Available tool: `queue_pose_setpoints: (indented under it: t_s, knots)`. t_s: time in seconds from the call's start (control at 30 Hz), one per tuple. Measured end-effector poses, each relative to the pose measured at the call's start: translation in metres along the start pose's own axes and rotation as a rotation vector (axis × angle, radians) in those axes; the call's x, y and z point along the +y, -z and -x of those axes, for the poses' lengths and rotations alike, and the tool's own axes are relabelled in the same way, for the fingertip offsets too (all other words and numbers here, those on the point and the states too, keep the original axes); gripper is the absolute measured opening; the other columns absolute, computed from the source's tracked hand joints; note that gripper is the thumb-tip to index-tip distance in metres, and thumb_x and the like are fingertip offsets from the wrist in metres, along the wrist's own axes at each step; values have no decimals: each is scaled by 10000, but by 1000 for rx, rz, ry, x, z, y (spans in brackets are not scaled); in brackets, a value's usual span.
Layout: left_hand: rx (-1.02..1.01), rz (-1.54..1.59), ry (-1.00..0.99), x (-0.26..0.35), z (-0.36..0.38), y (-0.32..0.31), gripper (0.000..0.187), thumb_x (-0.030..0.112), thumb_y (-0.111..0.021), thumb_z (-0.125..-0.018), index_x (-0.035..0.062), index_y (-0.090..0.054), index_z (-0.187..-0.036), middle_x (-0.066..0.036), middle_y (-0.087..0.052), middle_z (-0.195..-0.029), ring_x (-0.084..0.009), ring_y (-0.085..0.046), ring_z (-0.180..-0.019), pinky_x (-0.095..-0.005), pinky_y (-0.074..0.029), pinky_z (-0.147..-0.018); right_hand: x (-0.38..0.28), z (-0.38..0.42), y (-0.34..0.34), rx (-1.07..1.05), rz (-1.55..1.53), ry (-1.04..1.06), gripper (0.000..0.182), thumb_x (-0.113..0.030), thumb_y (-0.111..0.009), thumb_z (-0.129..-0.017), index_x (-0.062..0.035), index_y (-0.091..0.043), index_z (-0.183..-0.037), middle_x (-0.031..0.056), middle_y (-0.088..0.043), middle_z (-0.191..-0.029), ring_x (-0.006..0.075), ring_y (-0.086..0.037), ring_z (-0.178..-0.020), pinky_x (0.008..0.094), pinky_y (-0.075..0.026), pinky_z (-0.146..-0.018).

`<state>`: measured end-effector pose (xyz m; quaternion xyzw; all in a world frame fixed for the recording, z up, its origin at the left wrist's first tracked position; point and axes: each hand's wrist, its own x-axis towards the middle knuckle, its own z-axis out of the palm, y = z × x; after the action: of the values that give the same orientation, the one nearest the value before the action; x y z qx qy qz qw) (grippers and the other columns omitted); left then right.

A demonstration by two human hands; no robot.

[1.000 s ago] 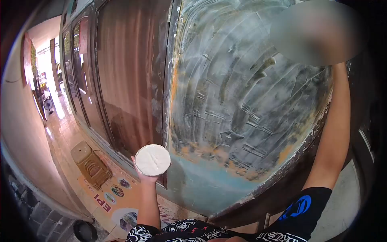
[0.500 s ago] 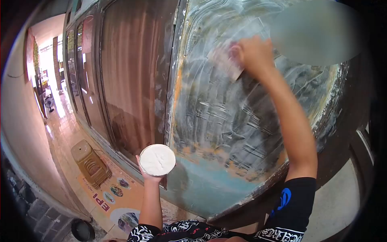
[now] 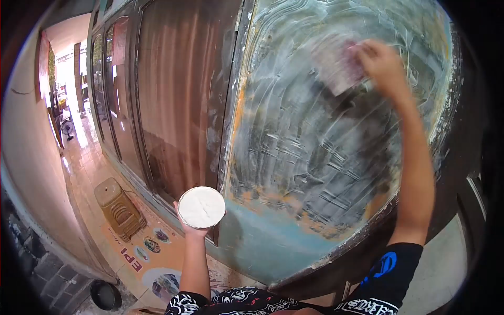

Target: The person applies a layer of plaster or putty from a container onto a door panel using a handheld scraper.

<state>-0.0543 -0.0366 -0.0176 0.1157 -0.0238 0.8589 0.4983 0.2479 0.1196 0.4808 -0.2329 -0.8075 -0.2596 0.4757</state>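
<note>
Head view: the right hand is raised high against the smeared panel, fingers closed on a flat scraper whose blade lies on the white-streaked surface. Half a second ago that hand and scraper sat further left and a little lower on the panel; now they have swung toward the upper right, and the motion blurs them. The left hand has hardly moved: it cups a round tub of white paste from below, held out level near the panel's lower left edge, well apart from the scraper.

The panel is dark and glossy, covered in curved whitish strokes, with orange and teal patches along its lower rim. Left of it stand brown doors with glass. Below, a tiled floor runs off toward a bright doorway; a stack of brown plastic stools stands on it, and a printed sheet with red lettering lies beside the stools.
</note>
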Motion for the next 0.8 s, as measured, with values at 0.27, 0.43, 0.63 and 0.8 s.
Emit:
queue_pose_setpoints:
  t_s: [0.27, 0.43, 0.63, 0.8]
  knots:
    - [67, 2, -34, -3, 10, 11, 845, 779, -409, -855, 155, -496, -1418, -135, -511, -1437, -474, -491, -1266, -811, -340, -948, -76, 14, -106, -294, 393, 263, 239, -352, -576, -936, -175, -735, -959, 48, -727, -921, 256, -605, -1033, 553, -322, -942]
    - [138, 39, -86, 11, 6, 23, 827, 769, -411, -861, 154, -513, -1404, -134, -524, -1422, -471, -501, -1253, -807, -358, -935, 30, -60, 4, 174, 674, -207, 469, -518, -433, -983, -166, -707, -1128, 108, -704, -1119, 312, -611, -1103, 662, -340, -878]
    - [97, 11, -99, 19, 0, 22, 820, 770, -419, -857, 166, -513, -1403, -130, -522, -1423, -476, -507, -1246, -819, -356, -922, 153, -56, 84, 501, 283, -523, 539, -602, -496, -944, -144, -706, -1137, 123, -726, -1069, 354, -651, -1052, 638, -315, -983]
    - [111, 7, -94, 14, 1, 16, 843, 780, -417, -852, 171, -479, -1431, -129, -503, -1445, -488, -489, -1263, -807, -352, -945, 47, 5, -19, 171, 67, 103, 386, -446, -653, -931, -99, -725, -1083, 139, -734, -996, 241, -691, -907, 464, -470, -979]
